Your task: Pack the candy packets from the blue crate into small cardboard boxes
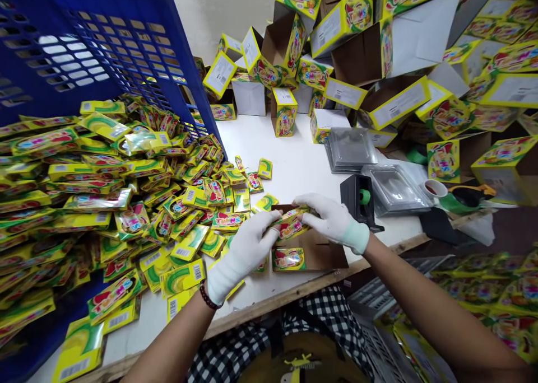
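Note:
Both my hands wear white gloves and meet over an open brown cardboard box (325, 254) near the table's front edge. Between them are small yellow candy packs (290, 226) with green and pink print, gripped from both sides. My left hand (247, 240) closes on their left end, thumb toward me. My right hand (325, 215) closes on the right end, fingers bent over the top. How many packs they hold I cannot tell. Another candy pack (288, 258) lies flat inside the box, below my fingers. Loose packs (229, 220) spread over the table beside my left hand.
A blue crate (191, 64) lies tipped at left, packs spilling from it. Yellow display boxes (286, 114) are piled at the back and right. Clear plastic trays (395, 187), a black tape dispenser (357, 201) and a cup (435, 189) stand right of my hands.

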A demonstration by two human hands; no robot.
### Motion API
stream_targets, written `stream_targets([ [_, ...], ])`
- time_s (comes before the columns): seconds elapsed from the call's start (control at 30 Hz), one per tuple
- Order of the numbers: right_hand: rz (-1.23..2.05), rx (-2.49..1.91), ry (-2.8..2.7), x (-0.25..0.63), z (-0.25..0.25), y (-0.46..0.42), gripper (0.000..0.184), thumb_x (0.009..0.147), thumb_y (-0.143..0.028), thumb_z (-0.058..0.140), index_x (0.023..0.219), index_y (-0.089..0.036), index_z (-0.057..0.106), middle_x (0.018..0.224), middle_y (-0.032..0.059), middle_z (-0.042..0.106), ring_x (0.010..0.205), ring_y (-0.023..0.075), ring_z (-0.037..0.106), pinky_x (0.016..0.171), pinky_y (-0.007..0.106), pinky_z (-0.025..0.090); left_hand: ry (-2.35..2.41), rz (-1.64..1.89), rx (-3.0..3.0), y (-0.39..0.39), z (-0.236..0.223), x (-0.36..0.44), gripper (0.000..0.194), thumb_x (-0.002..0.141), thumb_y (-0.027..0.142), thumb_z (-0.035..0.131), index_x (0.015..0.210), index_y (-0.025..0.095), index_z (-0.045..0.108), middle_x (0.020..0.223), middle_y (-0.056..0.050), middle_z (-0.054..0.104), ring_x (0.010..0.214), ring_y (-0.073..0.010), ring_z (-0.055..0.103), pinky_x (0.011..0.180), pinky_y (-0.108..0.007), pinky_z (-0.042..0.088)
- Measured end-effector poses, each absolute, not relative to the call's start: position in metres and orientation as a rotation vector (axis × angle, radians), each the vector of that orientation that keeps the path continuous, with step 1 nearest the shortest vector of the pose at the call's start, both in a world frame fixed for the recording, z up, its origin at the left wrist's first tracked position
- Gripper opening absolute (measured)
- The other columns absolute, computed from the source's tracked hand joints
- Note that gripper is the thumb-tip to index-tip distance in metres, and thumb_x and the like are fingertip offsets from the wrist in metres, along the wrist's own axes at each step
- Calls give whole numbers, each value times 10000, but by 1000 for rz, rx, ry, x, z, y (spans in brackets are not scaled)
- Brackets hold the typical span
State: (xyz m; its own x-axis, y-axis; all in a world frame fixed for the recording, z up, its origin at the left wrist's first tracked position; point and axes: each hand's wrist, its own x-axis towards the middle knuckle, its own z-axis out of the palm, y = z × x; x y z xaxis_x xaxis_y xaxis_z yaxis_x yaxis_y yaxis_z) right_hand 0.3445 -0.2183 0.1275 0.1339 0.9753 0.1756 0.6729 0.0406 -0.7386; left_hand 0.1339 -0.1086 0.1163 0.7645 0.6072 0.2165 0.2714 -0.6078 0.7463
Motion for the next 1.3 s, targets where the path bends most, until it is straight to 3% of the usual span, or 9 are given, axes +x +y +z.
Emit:
stream_targets([
  [0.13, 783, -1980, -1492, 356, 92, -218, 236, 843, -251, 527, 1030, -191, 658, 941, 26, 713, 823, 171, 646, 815, 300, 507, 1121, 499, 2254, -109, 100, 108, 353, 960, 375, 395, 1140, 187, 634, 1106, -106, 707, 1047, -257, 654, 929, -388, 491],
  [0.27, 959, -2257, -1400, 348, 47, -209, 304, 858, -236, 506, 1125, -194, 644, 769, -10, 682, 605, 136, 598, 675, 276, 491, 1291, 41, 2437, -126, 64, 95, 486, 858, 405, 548, 1272, 151, 544, 1088, -164, 680, 1021, -323, 649, 840, -408, 493],
  [0.4, 917, -2306, -1471, 332, 18, -197, 264, 806, -216, 599, 1045, -204, 711, 996, 44, 682, 867, 187, 632, 788, 300, 463, 1314, 32, 2414, -135, 35, 104, 628, 797, 267, 587, 1393, 154, 425, 1110, -168, 669, 1005, -303, 647, 814, -384, 488],
  [0.53, 896, -2305, -1536, 330, 10, -196, 232, 802, -242, 643, 1008, -197, 741, 1075, 72, 650, 963, 220, 619, 849, 330, 442, 1319, 197, 2099, -120, 31, 98, 455, 784, 249, 579, 1232, 167, 569, 1021, -102, 701, 927, -241, 657, 845, -361, 493],
  [0.77, 681, -1779, -1593, 310, 81, -202, 343, 873, -307, 619, 1189, -178, 602, 1168, 78, 647, 1026, 198, 611, 922, 320, 468, 1035, 503, 1900, -112, 102, 85, 329, 738, 379, 645, 994, 179, 694, 775, -5, 655, 649, -150, 563, 608, -271, 466],
  [0.93, 653, -1569, -1812, 310, 121, -209, 391, 882, -234, 542, 1273, -230, 557, 1278, 60, 631, 1134, 212, 602, 1014, 369, 448, 869, 645, 2035, -124, 124, 113, 285, 813, 313, 619, 1075, 211, 661, 901, -21, 694, 730, -156, 608, 714, -290, 516],
  [1.03, 620, -1747, -1602, 332, 101, -218, 382, 898, -252, 492, 1275, -230, 553, 1252, 61, 643, 1112, 214, 613, 1005, 367, 455, 959, 755, 2259, -109, 101, 110, 348, 889, 329, 545, 1203, 188, 592, 1135, -94, 671, 998, -227, 632, 932, -375, 499],
  [1.17, 641, -2070, -1334, 348, 60, -219, 356, 888, -278, 498, 1234, -220, 554, 1046, 46, 692, 913, 219, 645, 869, 346, 487, 1115, 416, 2814, -64, 67, 88, 424, 828, 240, 547, 1245, 167, 578, 1309, -183, 570, 1221, -355, 518, 1004, -510, 420],
  [1.3, 711, -2162, -1374, 335, 33, -207, 349, 899, -272, 507, 1244, -261, 560, 1081, 33, 691, 976, 230, 643, 873, 332, 465, 1052, 31, 3048, -28, 54, 75, 474, 798, 182, 516, 1268, 189, 569, 1237, -175, 605, 1202, -384, 512, 992, -576, 371],
])
